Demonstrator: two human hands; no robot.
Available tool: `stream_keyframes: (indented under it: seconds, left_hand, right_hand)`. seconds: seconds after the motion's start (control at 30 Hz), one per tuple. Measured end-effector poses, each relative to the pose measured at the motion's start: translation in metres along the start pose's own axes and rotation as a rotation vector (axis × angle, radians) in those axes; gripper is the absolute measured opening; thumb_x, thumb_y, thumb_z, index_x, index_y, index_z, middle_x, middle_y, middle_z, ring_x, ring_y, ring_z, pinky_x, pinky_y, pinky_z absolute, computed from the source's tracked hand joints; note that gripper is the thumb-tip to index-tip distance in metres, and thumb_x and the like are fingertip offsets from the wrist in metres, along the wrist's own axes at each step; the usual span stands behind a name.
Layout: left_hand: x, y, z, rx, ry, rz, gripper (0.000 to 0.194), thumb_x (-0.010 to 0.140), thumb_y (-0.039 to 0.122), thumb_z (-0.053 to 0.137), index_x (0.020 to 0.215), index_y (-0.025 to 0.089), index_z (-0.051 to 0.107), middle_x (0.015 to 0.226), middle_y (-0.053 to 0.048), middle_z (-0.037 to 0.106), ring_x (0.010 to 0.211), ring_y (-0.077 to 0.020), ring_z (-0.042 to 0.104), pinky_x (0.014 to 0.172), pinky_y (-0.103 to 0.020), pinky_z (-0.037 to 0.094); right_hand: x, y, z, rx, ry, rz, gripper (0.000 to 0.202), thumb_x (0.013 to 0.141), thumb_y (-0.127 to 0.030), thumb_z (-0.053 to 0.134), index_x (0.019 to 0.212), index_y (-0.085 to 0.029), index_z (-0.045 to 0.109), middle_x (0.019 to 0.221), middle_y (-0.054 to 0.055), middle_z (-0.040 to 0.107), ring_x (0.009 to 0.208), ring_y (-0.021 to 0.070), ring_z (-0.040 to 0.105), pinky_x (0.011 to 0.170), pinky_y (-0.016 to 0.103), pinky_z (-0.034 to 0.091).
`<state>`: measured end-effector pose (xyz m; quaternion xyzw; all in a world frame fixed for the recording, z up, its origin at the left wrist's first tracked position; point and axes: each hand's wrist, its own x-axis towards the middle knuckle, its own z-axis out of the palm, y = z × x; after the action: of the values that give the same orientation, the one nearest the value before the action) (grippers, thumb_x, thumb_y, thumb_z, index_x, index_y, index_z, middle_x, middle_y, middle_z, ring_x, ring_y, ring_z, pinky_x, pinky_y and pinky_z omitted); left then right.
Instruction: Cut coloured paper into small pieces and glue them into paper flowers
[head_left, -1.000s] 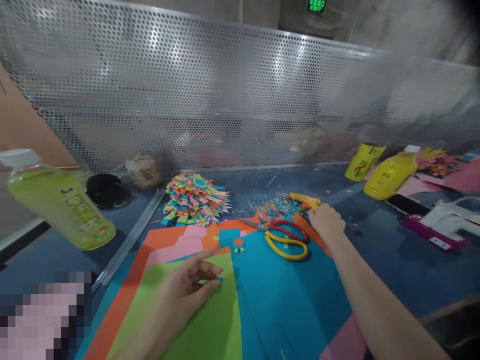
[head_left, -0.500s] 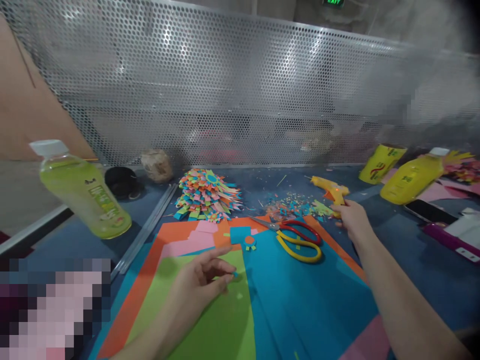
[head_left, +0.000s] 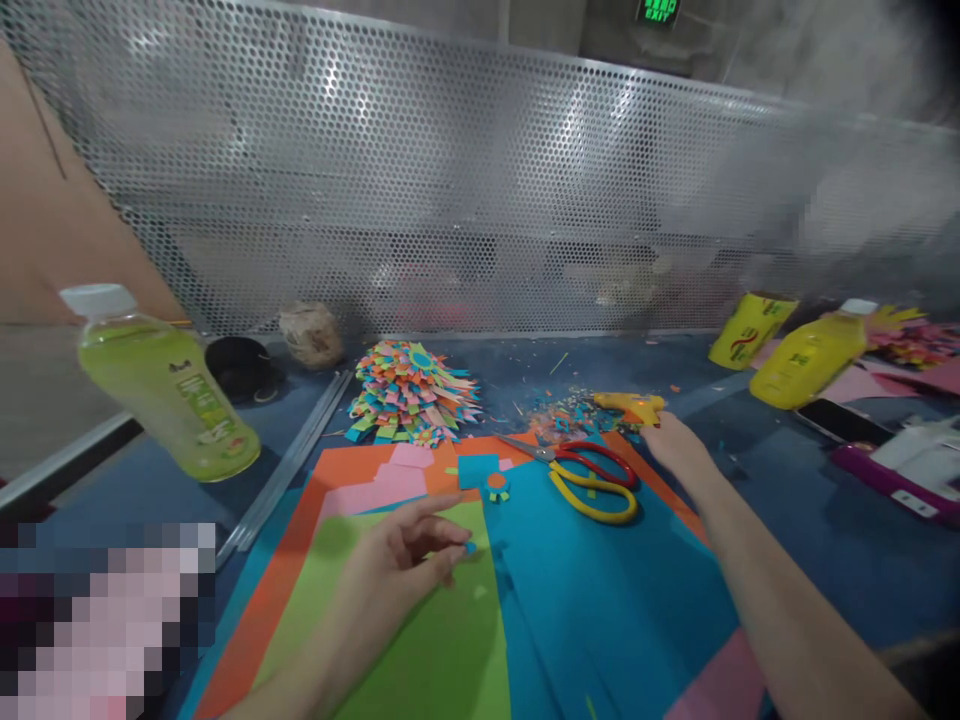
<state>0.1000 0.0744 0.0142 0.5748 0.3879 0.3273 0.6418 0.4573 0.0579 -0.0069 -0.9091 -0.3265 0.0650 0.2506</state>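
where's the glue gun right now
In the head view the yellow glue gun lies on the blue table, right of centre, just beyond the right hand, behind the scissors.

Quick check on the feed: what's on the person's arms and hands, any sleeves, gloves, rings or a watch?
Both are bare. The left hand and its forearm show no glove, sleeve, ring or watch. The right hand and its long forearm are also uncovered to the frame's edge, with no band or marking visible. Fingernails are too small to tell.
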Motion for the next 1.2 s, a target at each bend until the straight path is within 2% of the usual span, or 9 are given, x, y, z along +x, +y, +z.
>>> stream_keyframes:
  seconds: [0.23,0.37,0.53,0.8,0.93,1.03,1.1,1.2]
  left_hand:
    - [-0.002,0.003,0.000,0.050,0.015,-0.010,0.042,0.059,0.025,0.075,0.098,0.018,0.062,0.071,0.001,0.068,0.060,-0.0116,0.059,0.050,-0.020,0.044]
    - [-0.003,0.005,0.001,0.046,0.042,-0.028,0.043,0.058,0.026,0.076,0.098,0.018,0.062,0.077,-0.001,0.070,0.066,-0.0129,0.061,0.052,-0.020,0.045]
    - [-0.001,0.004,0.001,-0.004,0.035,-0.040,0.041,0.056,0.024,0.077,0.094,0.018,0.063,0.071,0.000,0.069,0.063,-0.0131,0.061,0.051,-0.020,0.045]
    - [-0.001,0.002,0.000,0.012,0.022,-0.015,0.034,0.059,0.023,0.075,0.090,0.018,0.063,0.069,0.001,0.067,0.053,-0.0084,0.054,0.047,-0.019,0.041]
    - [0.000,-0.001,-0.001,0.036,0.023,0.000,0.033,0.062,0.025,0.074,0.092,0.017,0.064,0.071,0.000,0.067,0.057,-0.0108,0.057,0.046,-0.020,0.041]
    - [0.001,-0.004,-0.002,0.025,0.024,-0.010,0.037,0.061,0.026,0.075,0.095,0.017,0.065,0.074,-0.002,0.068,0.061,-0.0135,0.060,0.046,-0.020,0.042]
    - [0.003,-0.007,-0.002,-0.024,0.023,-0.025,0.040,0.058,0.026,0.077,0.095,0.017,0.065,0.077,-0.003,0.070,0.063,-0.0147,0.062,0.047,-0.021,0.043]
    - [0.007,-0.010,-0.003,-0.085,0.031,-0.036,0.042,0.055,0.025,0.080,0.093,0.016,0.065,0.077,-0.003,0.070,0.065,-0.0154,0.063,0.049,-0.022,0.046]
  right_hand:
    - [-0.002,-0.006,0.000,0.127,-0.029,0.025,0.028,0.089,-0.032,0.053,0.111,-0.016,0.055,0.113,0.008,0.057,0.095,0.0202,0.058,0.080,0.041,0.049]
    - [-0.004,-0.007,-0.003,0.262,-0.010,0.027,0.027,0.089,-0.032,0.053,0.109,-0.015,0.055,0.106,0.007,0.059,0.089,0.0187,0.060,0.075,0.038,0.051]
    - [-0.009,-0.009,-0.003,0.427,0.017,0.030,0.027,0.090,-0.034,0.052,0.106,-0.014,0.056,0.099,0.005,0.060,0.081,0.0164,0.060,0.068,0.034,0.052]
    - [-0.032,-0.029,-0.011,0.601,-0.148,0.072,0.024,0.091,-0.035,0.049,0.098,-0.013,0.057,0.081,0.001,0.059,0.059,0.0089,0.055,0.051,0.023,0.048]
    - [-0.045,-0.039,-0.017,0.656,-0.215,0.015,0.026,0.092,-0.037,0.047,0.085,-0.013,0.055,0.063,-0.005,0.049,0.041,0.0037,0.039,0.038,0.017,0.034]
    - [-0.052,-0.043,-0.020,0.665,-0.223,-0.052,0.031,0.091,-0.041,0.043,0.073,-0.016,0.048,0.053,-0.009,0.040,0.035,0.0031,0.025,0.034,0.017,0.022]
    - [-0.056,-0.044,-0.021,0.648,-0.194,-0.116,0.037,0.087,-0.049,0.041,0.065,-0.019,0.044,0.049,-0.008,0.039,0.035,0.0045,0.025,0.035,0.019,0.020]
    - [-0.062,-0.045,-0.025,0.582,-0.091,-0.239,0.041,0.075,-0.058,0.049,0.063,-0.019,0.049,0.052,-0.004,0.044,0.044,0.0097,0.037,0.042,0.023,0.027]
